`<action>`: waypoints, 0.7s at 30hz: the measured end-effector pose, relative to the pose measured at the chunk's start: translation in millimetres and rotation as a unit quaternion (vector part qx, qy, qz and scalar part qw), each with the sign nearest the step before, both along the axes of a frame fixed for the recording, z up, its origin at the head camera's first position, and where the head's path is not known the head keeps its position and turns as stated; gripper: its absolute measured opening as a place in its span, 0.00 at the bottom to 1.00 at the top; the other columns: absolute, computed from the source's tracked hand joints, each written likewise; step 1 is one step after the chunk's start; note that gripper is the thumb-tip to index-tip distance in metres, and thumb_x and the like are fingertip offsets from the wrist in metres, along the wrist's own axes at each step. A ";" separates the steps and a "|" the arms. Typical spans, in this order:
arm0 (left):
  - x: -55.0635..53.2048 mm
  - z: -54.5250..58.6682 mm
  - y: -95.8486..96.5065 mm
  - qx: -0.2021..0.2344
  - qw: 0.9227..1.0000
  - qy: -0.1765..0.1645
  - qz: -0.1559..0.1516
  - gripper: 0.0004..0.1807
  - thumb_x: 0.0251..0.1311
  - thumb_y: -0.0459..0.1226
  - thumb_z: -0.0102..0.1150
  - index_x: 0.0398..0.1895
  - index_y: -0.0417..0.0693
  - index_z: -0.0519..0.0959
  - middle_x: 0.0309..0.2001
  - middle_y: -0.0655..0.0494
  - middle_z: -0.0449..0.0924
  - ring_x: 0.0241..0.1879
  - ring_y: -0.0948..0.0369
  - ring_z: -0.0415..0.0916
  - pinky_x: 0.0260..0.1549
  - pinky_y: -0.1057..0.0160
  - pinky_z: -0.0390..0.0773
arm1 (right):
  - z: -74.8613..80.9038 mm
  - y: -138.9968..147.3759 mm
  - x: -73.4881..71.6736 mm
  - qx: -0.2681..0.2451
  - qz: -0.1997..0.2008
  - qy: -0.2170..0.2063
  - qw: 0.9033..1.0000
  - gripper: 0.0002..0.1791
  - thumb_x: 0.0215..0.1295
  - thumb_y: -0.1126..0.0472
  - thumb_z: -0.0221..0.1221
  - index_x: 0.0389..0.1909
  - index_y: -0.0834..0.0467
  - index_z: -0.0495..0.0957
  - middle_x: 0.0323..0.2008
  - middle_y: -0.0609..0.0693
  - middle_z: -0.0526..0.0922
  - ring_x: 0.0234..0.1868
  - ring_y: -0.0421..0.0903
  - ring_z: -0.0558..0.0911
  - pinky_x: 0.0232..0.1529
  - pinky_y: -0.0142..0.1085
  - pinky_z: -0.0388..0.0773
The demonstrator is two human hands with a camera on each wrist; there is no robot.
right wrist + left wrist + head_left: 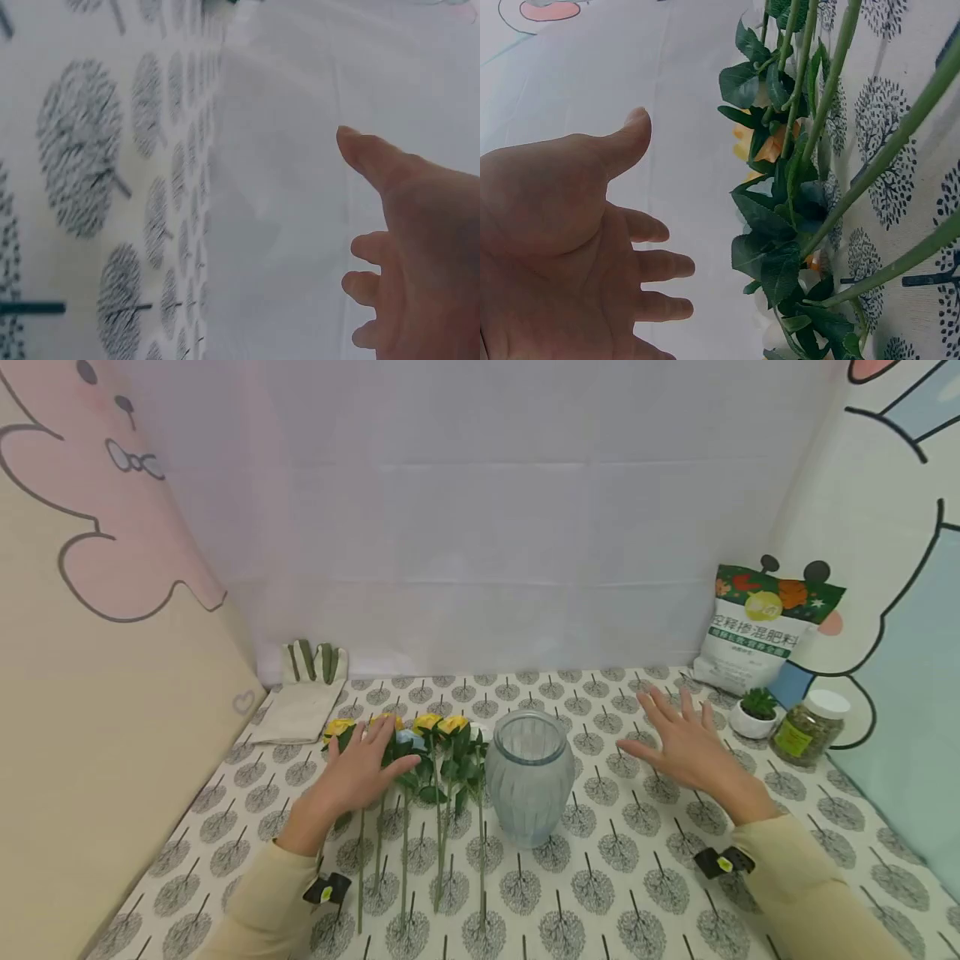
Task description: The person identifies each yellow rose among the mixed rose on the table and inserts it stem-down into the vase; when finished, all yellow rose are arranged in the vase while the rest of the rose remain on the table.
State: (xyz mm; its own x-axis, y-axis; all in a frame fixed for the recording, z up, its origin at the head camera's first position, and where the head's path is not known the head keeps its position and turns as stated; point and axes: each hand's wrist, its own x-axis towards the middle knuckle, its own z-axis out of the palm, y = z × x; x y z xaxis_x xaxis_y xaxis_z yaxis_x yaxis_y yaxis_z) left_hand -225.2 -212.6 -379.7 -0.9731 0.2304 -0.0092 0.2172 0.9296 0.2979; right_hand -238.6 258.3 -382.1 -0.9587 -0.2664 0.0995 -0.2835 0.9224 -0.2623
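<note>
Flowers (453, 768), yellow, pale blue and white, lie on the surface (585, 918) with their stems toward the person. The left hand (365, 772) hovers above them palm down, apart from leaves and stems, its fingers extended, thumb out to the side. A ribbed glass vase (528, 793) stands upright just beside them, between the hands. Right of it, the right hand (686, 747) holds nothing, fingers spread, thumb toward the vase. Farther right stand a potted plant (753, 714) and a white-lidded jar (810, 728) whose yellow-green label is too small to read. Behind them a bag (761, 631) shows large characters, 控释掺混肥料; lettering on its green strip is unclear. Gloves (300, 710) lie far left.
</note>
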 end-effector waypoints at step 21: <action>6.6 12.9 5.9 0.107 0.993 -0.039 -0.040 0.50 0.69 0.67 0.41 0.81 0.46 0.41 0.77 0.38 0.50 0.73 0.37 0.53 0.68 0.33 0.53 | 22.6 -33.4 25.7 -0.308 0.241 -0.093 0.916 0.35 0.81 0.60 0.44 0.81 0.45 0.41 0.79 0.54 0.47 0.77 0.60 0.48 0.69 0.67 0.50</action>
